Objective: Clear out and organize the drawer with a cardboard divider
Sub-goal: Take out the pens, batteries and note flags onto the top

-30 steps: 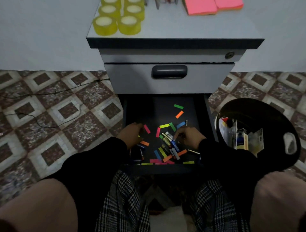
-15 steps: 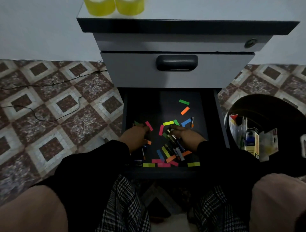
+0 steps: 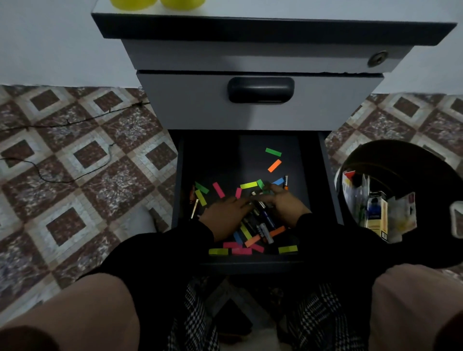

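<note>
The bottom drawer (image 3: 250,263) of the grey cabinet stands pulled out, its dark floor littered with coloured paper strips such as a green one (image 3: 273,151) and an orange one (image 3: 274,165). A pile of batteries (image 3: 264,226) lies at its middle front. My left hand (image 3: 224,216) rests flat on the pile's left side, fingers reaching inward. My right hand (image 3: 288,204) meets it from the right and its fingertips pinch a battery from the pile. One more battery (image 3: 285,182) lies apart behind the right hand, and others (image 3: 194,208) sit against the left wall.
A black bin (image 3: 406,160) holding packaging (image 3: 375,218) stands on the tiled floor right of the drawer. Above, a shut drawer with a dark handle (image 3: 260,89). Yellow tape rolls (image 3: 132,3) sit on the cabinet top. A thin cable (image 3: 50,178) trails across the floor at left.
My left hand slid right from the drawer's left side onto the battery pile, uncovering strips and batteries there. My right hand stayed on the pile. The view moved closer to the drawer.
</note>
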A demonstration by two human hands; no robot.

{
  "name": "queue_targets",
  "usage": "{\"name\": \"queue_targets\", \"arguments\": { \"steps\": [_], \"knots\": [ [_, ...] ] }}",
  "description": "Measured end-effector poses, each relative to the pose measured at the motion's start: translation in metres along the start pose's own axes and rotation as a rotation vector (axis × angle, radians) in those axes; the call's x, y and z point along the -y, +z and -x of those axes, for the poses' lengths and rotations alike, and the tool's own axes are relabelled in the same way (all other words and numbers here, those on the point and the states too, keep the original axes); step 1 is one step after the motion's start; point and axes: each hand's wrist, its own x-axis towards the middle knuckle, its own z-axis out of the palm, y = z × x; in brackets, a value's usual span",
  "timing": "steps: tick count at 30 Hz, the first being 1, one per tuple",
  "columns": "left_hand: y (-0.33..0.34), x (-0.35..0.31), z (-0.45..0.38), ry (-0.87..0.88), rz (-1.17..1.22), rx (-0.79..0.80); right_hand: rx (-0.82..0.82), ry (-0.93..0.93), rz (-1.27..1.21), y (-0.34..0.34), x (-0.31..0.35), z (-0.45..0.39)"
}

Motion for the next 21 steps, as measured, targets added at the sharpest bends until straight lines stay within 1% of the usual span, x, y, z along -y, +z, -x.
{"name": "queue_targets", "arguments": {
  "steps": [4, 7, 15, 18, 21],
  "knots": [
    [0.0001, 0.0008, -0.0016, -0.017, 0.046, 0.032, -0.047, 0.045, -0.047, -0.002, -0.0022, -0.0021],
    [-0.0011, -0.0035, -0.006, 0.003, 0.032, 0.029, -0.07, 0.091, -0.088, -0.0016, -0.0061, -0.0038],
    [0.0027, -0.0063, -0.0078, 0.093, 0.016, 0.012, -0.015, 0.103, -0.068, -0.0003, -0.0045, -0.0023],
    [0.0041, -0.0047, -0.0072, 0.109, -0.037, 0.018, -0.003, 0.114, -0.06, -0.0019, -0.0022, -0.002],
    [0.0045, -0.0046, -0.0082, 0.103, -0.108, -0.012, 0.0, 0.111, -0.062, -0.0039, -0.0006, -0.0009]
  ]
}}
